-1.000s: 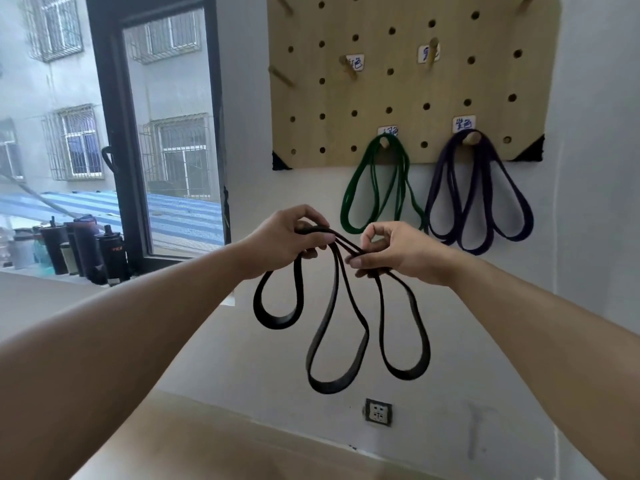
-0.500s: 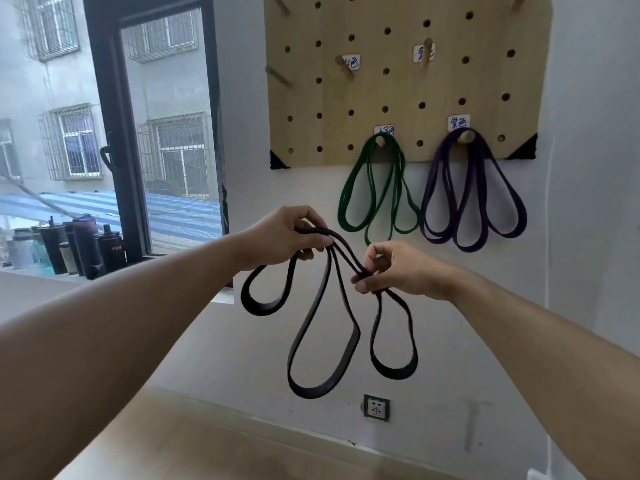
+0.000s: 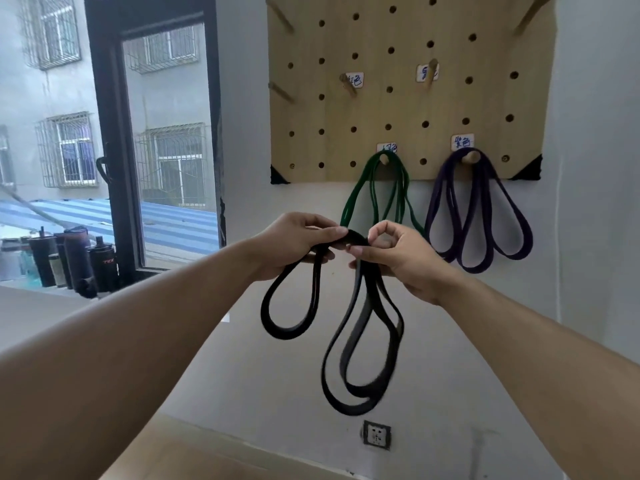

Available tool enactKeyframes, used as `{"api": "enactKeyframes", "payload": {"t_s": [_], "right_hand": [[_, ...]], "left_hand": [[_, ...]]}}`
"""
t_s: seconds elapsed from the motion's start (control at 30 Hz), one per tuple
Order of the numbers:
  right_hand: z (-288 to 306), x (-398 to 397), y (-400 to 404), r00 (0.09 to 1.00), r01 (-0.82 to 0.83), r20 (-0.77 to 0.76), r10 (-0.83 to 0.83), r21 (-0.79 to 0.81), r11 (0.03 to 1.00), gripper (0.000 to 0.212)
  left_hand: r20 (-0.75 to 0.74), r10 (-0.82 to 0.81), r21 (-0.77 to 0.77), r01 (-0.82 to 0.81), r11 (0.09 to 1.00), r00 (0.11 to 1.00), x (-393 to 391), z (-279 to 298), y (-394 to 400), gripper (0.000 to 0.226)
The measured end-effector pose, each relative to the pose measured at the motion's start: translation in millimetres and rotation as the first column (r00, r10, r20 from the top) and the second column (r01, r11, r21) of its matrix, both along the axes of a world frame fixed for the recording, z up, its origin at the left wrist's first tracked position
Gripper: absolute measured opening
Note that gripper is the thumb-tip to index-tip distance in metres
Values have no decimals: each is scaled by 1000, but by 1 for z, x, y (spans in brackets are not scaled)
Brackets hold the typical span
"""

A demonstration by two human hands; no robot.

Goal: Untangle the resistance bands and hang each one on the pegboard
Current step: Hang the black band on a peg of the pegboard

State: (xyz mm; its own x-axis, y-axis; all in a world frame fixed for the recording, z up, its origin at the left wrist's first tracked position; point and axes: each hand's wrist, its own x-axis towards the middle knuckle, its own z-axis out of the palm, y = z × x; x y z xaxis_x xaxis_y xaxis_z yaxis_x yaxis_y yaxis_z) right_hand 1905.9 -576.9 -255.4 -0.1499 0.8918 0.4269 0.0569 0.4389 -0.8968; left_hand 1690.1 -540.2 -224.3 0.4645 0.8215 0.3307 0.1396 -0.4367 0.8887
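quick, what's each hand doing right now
Left hand: closed, pinching the top of the black resistance band.
Right hand: closed on the same band, beside the left.

soft daylight from window [image 3: 166, 133] at left, wide-angle edge bending, slight motion blur

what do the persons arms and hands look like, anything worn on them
Both forearms are bare up to the frame edge, with no sleeves in view. The left hand and right hand wear no gloves, and no rings, watch or wristbands are visible. Fingernails look short and unpainted.
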Motion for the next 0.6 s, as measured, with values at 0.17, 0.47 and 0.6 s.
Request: {"api": "enactKeyframes", "payload": {"t_s": [0.17, 0.47, 0.6], "right_hand": [[33, 7, 24, 988, 24, 153, -15, -59, 998, 38], [115, 17, 69, 982, 162, 88, -168, 65, 985, 32], [144, 16, 82, 982, 140, 117, -148, 73, 987, 32]], "left_hand": [[76, 17, 26, -19, 999, 997, 9, 22, 27, 27], [225, 34, 82, -53, 995, 974, 30, 82, 70, 22], [206, 51, 141, -82, 987, 977, 30, 108, 86, 28]]}}
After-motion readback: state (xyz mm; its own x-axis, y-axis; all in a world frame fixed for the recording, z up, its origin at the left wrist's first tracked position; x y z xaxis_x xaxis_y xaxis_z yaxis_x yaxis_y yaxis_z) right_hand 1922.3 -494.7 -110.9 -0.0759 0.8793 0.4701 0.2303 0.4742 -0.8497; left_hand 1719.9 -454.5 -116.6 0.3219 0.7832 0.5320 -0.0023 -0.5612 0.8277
